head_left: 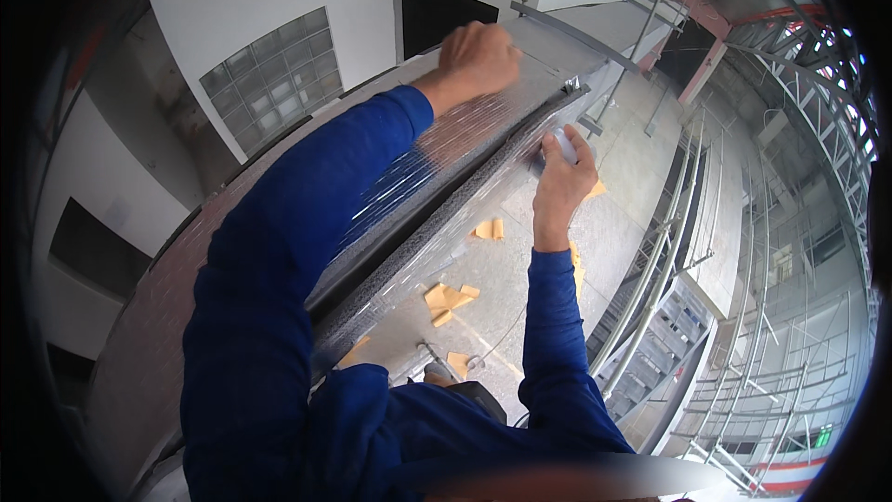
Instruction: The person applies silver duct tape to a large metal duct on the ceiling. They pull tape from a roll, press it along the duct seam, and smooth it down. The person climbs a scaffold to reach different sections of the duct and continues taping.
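Head view: landmark is the speckled grey strip (429, 225), running diagonally away from the body. Blue sleeves (265, 223) reach out either side of it. Right hand (565, 181) sits just right of the strip's far half, thumb and fingers pinching a pale roundish piece (564, 142); gripped by its sides, probably for control close to the edge. Left hand (480, 58) is left of the strip's far end, over the film-covered panel (446, 149), fingers curled in; can't tell if they pinch anything. Arms likely sit wide so both sides stay reachable.

Pale piece: whitish, smooth, partly hidden by the fingers, exact kind unclear. Panel: shiny, streaked, wrinkled film, bluish and brownish reflections. Strip: matte, rough, dark groove alongside.

Beyond, right of strip: yellow paper scraps (450, 299) on the floor (506, 288), then pipe rails (641, 288). Far left of strip: glass-block window (274, 84).
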A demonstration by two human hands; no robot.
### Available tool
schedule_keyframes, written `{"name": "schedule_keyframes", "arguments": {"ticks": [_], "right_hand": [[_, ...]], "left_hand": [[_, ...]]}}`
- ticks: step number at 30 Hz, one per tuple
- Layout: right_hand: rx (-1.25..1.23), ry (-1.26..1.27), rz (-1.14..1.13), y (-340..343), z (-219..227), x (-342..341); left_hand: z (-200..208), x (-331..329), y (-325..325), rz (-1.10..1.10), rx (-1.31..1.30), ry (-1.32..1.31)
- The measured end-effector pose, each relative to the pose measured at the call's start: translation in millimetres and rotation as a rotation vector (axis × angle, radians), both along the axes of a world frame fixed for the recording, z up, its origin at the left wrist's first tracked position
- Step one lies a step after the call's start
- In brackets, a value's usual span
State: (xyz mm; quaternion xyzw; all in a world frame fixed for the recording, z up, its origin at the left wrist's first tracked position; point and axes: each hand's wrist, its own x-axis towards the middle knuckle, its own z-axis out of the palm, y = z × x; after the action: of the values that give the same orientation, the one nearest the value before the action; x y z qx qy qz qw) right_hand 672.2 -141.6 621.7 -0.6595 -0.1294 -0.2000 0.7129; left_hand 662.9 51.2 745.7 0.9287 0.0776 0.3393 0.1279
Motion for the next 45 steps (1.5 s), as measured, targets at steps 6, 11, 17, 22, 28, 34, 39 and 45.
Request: {"name": "schedule_keyframes", "arguments": {"ticks": [6,11,17,22,28,34,39,45], "right_hand": [[-0.032,0.066,0.138,-9.7,11.9,1.1],[0.025,0.053,0.216,-6.5,6.6,9.7],[-0.01,-0.008,0.197,-2.7,0.4,17.2],[-0.017,-0.005,0.204,-2.7,2.9,14.3],[-0.026,0.032,0.194,-3.5,4.8,12.6],[0.086,-0.002,0.187,-0.3,0.2,13.7],[0.089,0.074,0.224,-3.0,4.8,6.2],[0.132,0.119,0.186,1.4,12.5,-3.8]], "left_hand": [[-7.1,10.7,81.2,0.199,-0.104,0.213],[-10.5,20.9,103.5,0.079,-0.47,0.322],[-5.5,18.4,92.2,0.174,-0.368,0.369],[-0.4,10.3,80.5,0.171,-0.273,0.417],[-10.1,13.9,49.9,0.27,-0.096,0.372],[-15.0,18.1,27.7,0.213,-0.096,0.332],[-16.4,15.9,34.4,0.164,-0.049,0.324],[-21.8,16.1,35.2,0.146,0.013,0.269]]}}
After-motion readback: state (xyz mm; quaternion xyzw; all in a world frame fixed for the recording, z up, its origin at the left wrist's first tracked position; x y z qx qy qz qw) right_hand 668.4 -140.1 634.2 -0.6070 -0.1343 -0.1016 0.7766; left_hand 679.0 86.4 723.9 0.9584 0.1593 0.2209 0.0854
